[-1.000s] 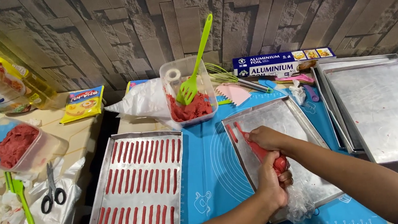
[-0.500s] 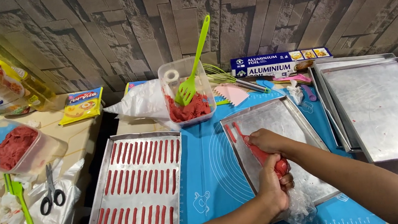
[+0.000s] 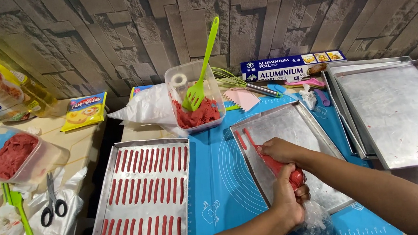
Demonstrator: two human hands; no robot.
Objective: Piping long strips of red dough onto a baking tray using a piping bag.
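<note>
A clear piping bag (image 3: 280, 168) filled with red paste lies over a metal tray (image 3: 295, 120) on a blue mat. My right hand (image 3: 278, 150) grips the bag near its tip. My left hand (image 3: 287, 199) squeezes the twisted back end. The tip touches the tray's left part, where two short red strips (image 3: 241, 140) lie side by side. The rest of this tray is bare metal.
To the left, a second tray (image 3: 105, 192) holds several rows of red strips. Behind it, a plastic tub (image 3: 196, 114) of red paste holds a green spatula. Stacked bare trays (image 3: 395, 111) lie at the right. Scissors (image 3: 51, 204), another tub (image 3: 16, 155) and food packets sit at the left.
Both hands stay on the piping bag over the same tray, with only a slight shift. Nothing else has moved.
</note>
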